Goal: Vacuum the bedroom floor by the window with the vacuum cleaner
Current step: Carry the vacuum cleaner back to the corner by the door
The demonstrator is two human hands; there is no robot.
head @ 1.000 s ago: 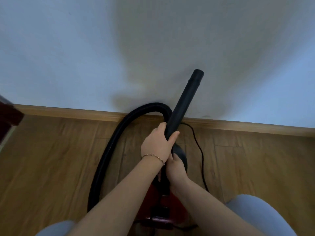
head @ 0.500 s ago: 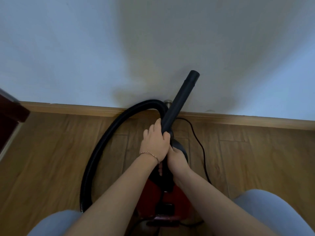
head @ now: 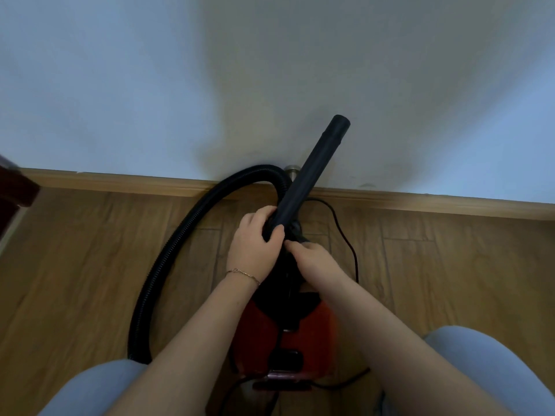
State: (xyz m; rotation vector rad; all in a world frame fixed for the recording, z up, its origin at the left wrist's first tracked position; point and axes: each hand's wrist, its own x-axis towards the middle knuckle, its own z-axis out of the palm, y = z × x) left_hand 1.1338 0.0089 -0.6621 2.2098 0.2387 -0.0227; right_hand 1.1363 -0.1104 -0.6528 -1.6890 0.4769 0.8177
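Note:
A red and black vacuum cleaner (head: pixel 285 337) sits on the wooden floor between my knees. Its ribbed black hose (head: pixel 168 253) loops out to the left and back toward the wall. A rigid black tube (head: pixel 312 175) slants up to the right, its open end in front of the white wall. My left hand (head: pixel 255 244) grips the tube's lower end. My right hand (head: pixel 312 259) is just below it, fingers curled at the black joint where the tube meets the hose; what it holds is partly hidden.
A wooden skirting board (head: pixel 420 202) runs along the white wall. A thin black power cord (head: pixel 348 241) snakes over the floor to the right of the vacuum. A dark piece of furniture (head: pixel 15 190) juts in at the left edge. A metal door stop (head: pixel 292 170) stands by the skirting.
Both hands have stayed on the tube's lower end and shifted slightly. The tube's tilt is about the same. The view has drifted a little.

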